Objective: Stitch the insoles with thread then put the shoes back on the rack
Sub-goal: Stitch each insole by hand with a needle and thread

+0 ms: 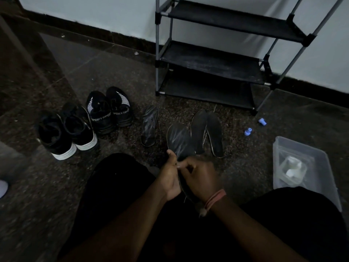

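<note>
Insole in hand runs with its long axis pointing away from the person, toe end toward the rack, heel end buried between the two hands above the lap. The left hand grips its near edge with curled fingers; the right hand pinches at the same edge, presumably on a needle too small to make out. Both hands meet there, so the next stitch falls at the heel.
</note>
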The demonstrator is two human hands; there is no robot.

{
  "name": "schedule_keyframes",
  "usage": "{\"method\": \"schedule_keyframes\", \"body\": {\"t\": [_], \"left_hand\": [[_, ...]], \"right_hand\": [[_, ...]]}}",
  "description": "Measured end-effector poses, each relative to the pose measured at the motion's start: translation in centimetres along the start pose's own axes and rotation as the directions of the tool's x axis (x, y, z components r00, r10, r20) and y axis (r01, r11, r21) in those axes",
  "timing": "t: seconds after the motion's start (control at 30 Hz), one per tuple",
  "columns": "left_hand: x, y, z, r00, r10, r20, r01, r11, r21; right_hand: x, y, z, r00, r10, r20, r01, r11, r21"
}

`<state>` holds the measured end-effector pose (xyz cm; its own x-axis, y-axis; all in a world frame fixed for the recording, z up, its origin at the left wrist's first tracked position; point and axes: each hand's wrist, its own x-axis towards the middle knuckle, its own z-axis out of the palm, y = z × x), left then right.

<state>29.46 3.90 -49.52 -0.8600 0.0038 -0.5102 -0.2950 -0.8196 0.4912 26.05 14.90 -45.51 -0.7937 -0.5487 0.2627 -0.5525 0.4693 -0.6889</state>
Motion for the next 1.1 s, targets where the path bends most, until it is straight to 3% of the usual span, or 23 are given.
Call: {"method": "schedule_keyframes", "body": {"t": [0.13, 0.3, 0.37, 0.43, 0.57, 0.73, 0.87, 0.97, 1.1], "left_hand": [[0.3, -0.1, 0.3, 1.000, 0.000, 0.006, 0.000, 1.000, -0.012], [0.3, 0.1, 0.1, 1.000, 0.024, 0.003, -0.024, 1.000, 0.019], [0.3, 0.1, 0.4, 1.000, 0.025, 0.008, -0.025, 1.000, -0.011], [0.5, -0.2, 0.3, 1.000, 0.013, 0.021, -0.013, 0.999, -0.032], [0.7, 0.2, 0.0, 1.000, 0.021, 0.024, -0.021, 1.000, 0.005], [0.9, 0.0, 0.2, 0.999, 0.014, 0.052, -0.012, 0.999, -0.039], [0.9, 0.2, 0.0, 0.998, 0.011, 0.066, -0.010, 1.000, -0.028], [1.1, 0.8, -0.3, 0.997, 0.067, 0.039, -0.066, 0.997, -0.028], [1.6, 1.1, -0.9, 0.995, 0.094, 0.031, -0.093, 0.995, -0.031]], "right_hand": [[1.7, 1.6, -0.5, 0.986, 0.067, -0.154, -0.064, 0.998, 0.026], [0.3, 0.3, 0.1, 0.999, -0.042, -0.031, 0.042, 0.999, -0.001], [1.6, 1.8, -0.4, 0.992, 0.032, -0.119, -0.031, 0.999, 0.016], [2.4, 2.4, -0.9, 0.980, 0.009, -0.200, -0.021, 0.998, -0.054], [0.3, 0.5, 0.3, 0.997, -0.068, -0.042, 0.066, 0.997, -0.047], [2.3, 2.3, -0.9, 0.981, -0.002, -0.194, -0.009, 0.999, -0.053], [1.6, 2.3, -0.9, 0.940, 0.263, -0.218, -0.207, 0.946, 0.250], [2.3, 2.2, -1.5, 0.852, 0.461, -0.248, -0.276, 0.798, 0.536], [2.3, 2.5, -1.9, 0.833, 0.537, -0.131, -0.346, 0.691, 0.635]]}}
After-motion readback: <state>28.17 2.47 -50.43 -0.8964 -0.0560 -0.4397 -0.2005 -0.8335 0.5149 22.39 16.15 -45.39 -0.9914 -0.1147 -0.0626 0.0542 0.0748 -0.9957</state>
